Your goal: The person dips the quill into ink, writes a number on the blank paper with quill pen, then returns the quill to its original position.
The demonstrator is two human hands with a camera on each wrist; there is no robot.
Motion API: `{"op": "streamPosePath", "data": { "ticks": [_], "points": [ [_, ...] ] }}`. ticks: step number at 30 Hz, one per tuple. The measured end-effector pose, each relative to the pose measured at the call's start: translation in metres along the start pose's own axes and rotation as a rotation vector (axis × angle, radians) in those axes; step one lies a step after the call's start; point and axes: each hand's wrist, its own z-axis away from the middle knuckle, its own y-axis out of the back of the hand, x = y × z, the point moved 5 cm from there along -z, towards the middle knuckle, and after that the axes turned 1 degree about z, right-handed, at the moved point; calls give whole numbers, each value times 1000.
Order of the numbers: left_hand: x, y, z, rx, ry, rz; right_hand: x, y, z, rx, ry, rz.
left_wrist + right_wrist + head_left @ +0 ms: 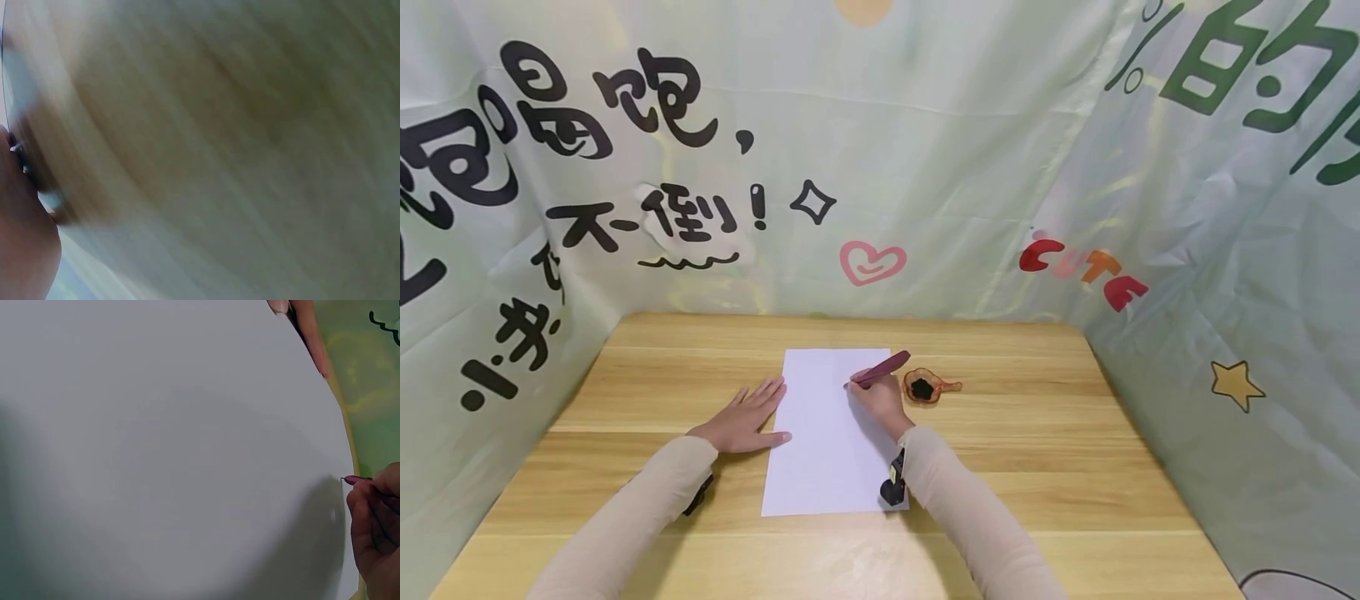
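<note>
A sheet of white paper (827, 450) lies on the wooden table. My right hand (880, 398) pinches a maroon pen (887, 364), its shaft slanting up to the right. In the right wrist view the pen's tip (350, 479) is right at the paper near its far part, and my fingers curl round the shaft. My left hand (748, 419) lies with its fingers spread at the sheet's left edge, fingertips and thumb overlapping it. In the left wrist view only part of the left hand (28, 240) shows, over a blurred table surface.
Just right of my right hand stands a small amber dish (933, 400) with a short handle and something black inside. A black wrist camera (892, 483) hangs by the right sleeve. Printed cloth (955, 208) walls in the table (1060, 467) at the back and sides.
</note>
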Motion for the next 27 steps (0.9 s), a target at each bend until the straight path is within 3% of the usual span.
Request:
{"op": "streamPosePath", "data": {
  "ticks": [8,16,27],
  "points": [
    [5,3,1,37,-33,-8,-8,-8,11,-41,90,-17],
    [3,0,0,35,-31,-45,-10,-13,19,-107,98,-30],
    [17,12,6,51,-37,1,-16,-17,29,-210,143,-41]
  ]
}}
